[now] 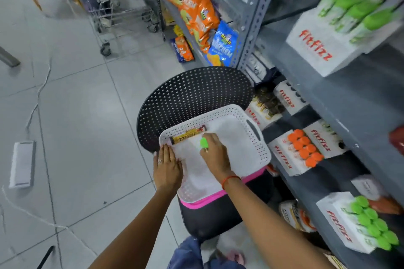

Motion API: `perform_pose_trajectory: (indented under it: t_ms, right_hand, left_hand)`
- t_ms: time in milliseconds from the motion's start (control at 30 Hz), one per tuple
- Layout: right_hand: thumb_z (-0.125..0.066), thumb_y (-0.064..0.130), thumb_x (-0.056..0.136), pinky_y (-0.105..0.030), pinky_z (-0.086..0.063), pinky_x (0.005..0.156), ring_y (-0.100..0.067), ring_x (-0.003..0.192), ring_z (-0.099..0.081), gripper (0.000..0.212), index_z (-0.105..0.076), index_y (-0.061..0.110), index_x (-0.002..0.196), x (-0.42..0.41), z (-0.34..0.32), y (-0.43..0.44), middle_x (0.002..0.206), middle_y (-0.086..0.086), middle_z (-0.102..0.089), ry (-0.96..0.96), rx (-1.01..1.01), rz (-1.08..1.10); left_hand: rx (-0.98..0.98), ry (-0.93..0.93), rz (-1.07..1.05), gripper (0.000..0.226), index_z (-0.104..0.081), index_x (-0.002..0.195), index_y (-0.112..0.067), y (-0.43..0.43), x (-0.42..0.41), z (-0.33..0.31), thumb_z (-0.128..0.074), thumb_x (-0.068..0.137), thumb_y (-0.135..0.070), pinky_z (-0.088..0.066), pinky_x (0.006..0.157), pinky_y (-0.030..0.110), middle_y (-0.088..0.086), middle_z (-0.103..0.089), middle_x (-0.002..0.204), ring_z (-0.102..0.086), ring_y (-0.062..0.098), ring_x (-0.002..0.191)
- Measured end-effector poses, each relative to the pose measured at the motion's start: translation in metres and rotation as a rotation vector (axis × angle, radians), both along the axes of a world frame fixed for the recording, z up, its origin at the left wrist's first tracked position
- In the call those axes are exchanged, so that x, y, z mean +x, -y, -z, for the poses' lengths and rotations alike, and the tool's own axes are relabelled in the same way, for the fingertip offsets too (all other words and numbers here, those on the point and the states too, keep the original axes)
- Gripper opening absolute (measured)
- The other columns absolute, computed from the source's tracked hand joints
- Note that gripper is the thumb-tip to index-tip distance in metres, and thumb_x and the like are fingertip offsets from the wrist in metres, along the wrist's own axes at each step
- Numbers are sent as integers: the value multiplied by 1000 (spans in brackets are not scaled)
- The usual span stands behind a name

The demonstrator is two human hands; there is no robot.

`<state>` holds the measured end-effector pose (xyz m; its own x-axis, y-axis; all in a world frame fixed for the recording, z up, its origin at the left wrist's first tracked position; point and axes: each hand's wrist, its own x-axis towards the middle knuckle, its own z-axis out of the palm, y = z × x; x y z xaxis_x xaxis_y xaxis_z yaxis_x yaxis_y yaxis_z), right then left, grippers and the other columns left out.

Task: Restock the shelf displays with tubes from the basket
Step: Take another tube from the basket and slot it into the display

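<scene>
A white perforated basket point(251, 137) rests on a black chair with a pink seat edge. Inside it, my right hand point(215, 155) is closed around a tube with a bright green cap point(204, 143). A dark tube with a yellow label point(188, 135) lies along the basket's far left wall. My left hand point(167, 169) lies flat on the basket's near left rim, fingers together. On the grey shelves to the right stand white display boxes: one with green-capped tubes point(356, 13) high up, one with orange caps point(305, 150), one with green caps point(371, 225) low down.
The black perforated chair back point(192, 94) rises behind the basket. Orange and blue snack bags point(196, 13) fill the far shelf. A wire trolley point(118, 6) stands on the tiled floor at the back. A white power strip point(23, 164) and its cable lie on the floor at left.
</scene>
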<state>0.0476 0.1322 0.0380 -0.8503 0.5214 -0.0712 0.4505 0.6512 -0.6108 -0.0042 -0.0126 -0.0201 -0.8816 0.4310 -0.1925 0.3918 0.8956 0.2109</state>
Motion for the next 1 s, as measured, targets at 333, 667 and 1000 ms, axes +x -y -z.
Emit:
perform_pose_trajectory:
  t_ms: [333, 667, 1000]
  right_hand:
    - [-66, 3, 70, -25, -33, 69, -29, 98, -59, 36, -67, 11, 105, 118, -118, -95, 108, -10, -65, -108, -42, 428]
    - [-68, 22, 80, -33, -49, 74, -27, 88, -67, 9, -71, 13, 80, 250, -283, -180, 90, -12, -74, -167, 256, 663]
    - [-73, 18, 74, -28, -42, 67, -33, 100, -65, 28, -69, 5, 98, 309, -349, -252, 108, -16, -69, 30, 269, 869]
  left_hand:
    - [240, -28, 411, 65, -36, 138, 4, -139, 42, -79, -13, 95, -38, -27, 111, 48, 21, -39, 145, -37, 32, 135]
    - [564, -140, 839, 61, -33, 139, 6, -299, 134, -187, -27, 94, -35, -19, 114, 43, 23, -34, 147, -33, 32, 137]
    - [111, 0, 1036, 73, 0, 148, -2, -352, 162, -180, -21, 98, -51, -1, 119, 39, 14, 2, 158, 1, 25, 146]
